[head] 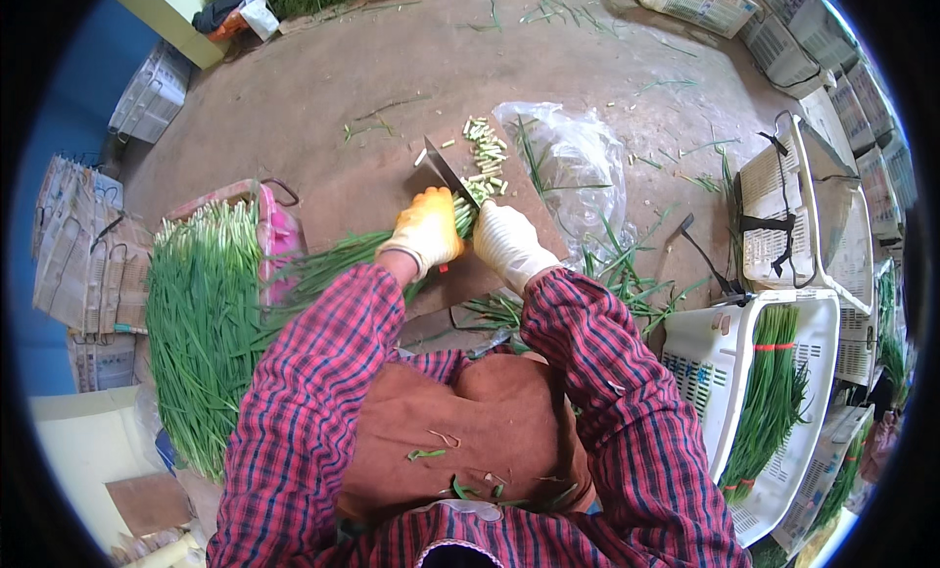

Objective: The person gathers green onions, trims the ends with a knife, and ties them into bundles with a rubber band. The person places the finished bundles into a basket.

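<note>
My left hand (427,226), in a yellow-and-white glove, grips a bundle of long green stalks (345,254), which look like garlic chives, near their pale ends. My right hand (508,239), in a whitish glove, is closed around the handle of a knife; its broad dark blade (449,173) points up and to the left, against the bundle's ends. The handle is hidden in the glove. Beneath both hands lies a brown board (352,197). Short cut stalk ends (486,148) are scattered on it just beyond the blade. A red band shows by my left wrist.
At left, a pink crate (273,226) stands beside a large pile of green stalks (202,325). A clear plastic bag (580,157) and loose green leaves (624,274) lie right of the board. On the right, a white crate (826,392) holds banded bundles. Other crates (150,90) line the sides.
</note>
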`<state>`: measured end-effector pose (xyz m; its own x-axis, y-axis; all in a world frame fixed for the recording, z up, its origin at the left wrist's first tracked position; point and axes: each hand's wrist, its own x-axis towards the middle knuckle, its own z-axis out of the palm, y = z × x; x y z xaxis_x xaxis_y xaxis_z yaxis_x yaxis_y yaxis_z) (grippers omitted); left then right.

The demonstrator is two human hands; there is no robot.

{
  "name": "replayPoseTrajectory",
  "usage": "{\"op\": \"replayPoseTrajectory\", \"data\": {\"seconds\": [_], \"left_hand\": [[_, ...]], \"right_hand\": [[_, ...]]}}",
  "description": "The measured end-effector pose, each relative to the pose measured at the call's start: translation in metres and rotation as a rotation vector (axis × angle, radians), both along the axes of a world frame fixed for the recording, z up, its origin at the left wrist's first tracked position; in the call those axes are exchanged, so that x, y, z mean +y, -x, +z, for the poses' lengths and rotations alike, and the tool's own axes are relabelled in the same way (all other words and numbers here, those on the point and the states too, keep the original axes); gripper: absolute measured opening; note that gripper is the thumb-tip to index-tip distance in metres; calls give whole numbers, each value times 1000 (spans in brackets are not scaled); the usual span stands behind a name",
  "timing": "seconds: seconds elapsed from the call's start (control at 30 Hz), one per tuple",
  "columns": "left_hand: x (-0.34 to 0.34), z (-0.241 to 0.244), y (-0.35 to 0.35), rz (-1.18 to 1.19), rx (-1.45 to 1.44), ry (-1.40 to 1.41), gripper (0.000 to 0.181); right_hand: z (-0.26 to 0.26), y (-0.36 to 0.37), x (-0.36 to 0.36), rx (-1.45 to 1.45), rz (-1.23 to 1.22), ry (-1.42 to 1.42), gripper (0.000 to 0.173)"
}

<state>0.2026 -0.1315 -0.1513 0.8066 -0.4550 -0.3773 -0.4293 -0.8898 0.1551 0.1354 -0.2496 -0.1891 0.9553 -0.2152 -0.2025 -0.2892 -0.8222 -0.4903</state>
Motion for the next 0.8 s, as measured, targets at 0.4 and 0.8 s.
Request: {"op": "replayPoseTrajectory", "data": {"seconds": [0.4, 0.8], "left_hand": [[42, 30, 15, -46, 177, -34, 120], [93, 108, 64, -84, -312, 461, 93]], "right_hand": [[-7, 53, -42, -323, -177, 42, 32], [-17, 79, -28, -416, -32, 97, 52]]}}
